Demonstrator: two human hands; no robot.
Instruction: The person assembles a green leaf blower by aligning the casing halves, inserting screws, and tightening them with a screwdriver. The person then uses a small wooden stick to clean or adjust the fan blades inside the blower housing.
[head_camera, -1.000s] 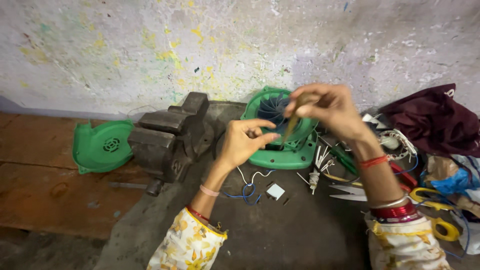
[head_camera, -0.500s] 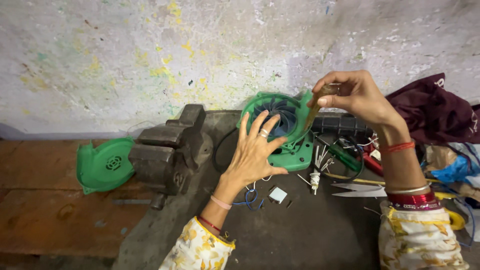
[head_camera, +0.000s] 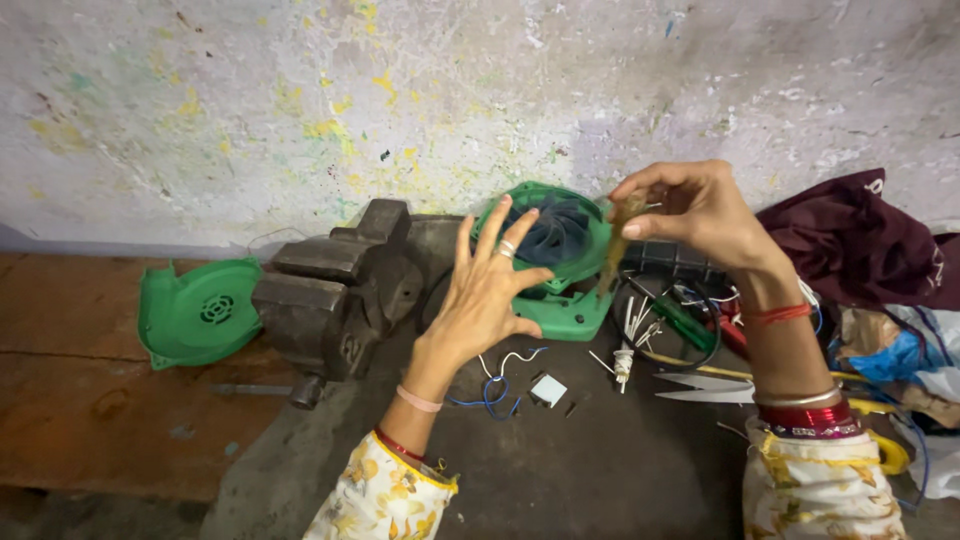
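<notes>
Head view: slim brown rod (head_camera: 615, 245) pinched by right hand (head_camera: 700, 215), long axis near-vertical, tip down just above green blower housing (head_camera: 560, 270); left hand (head_camera: 490, 290) fingers spread apart, empty, nearer housing; vise (head_camera: 330, 290) left on bench (head_camera: 600, 470).

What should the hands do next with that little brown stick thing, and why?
Probably bring the left hand up to grasp the stick's free lower end. The right hand pinches only its top, so it dangles over the green fan housing, and the left hand's fingers are spread open, holding nothing.
</notes>
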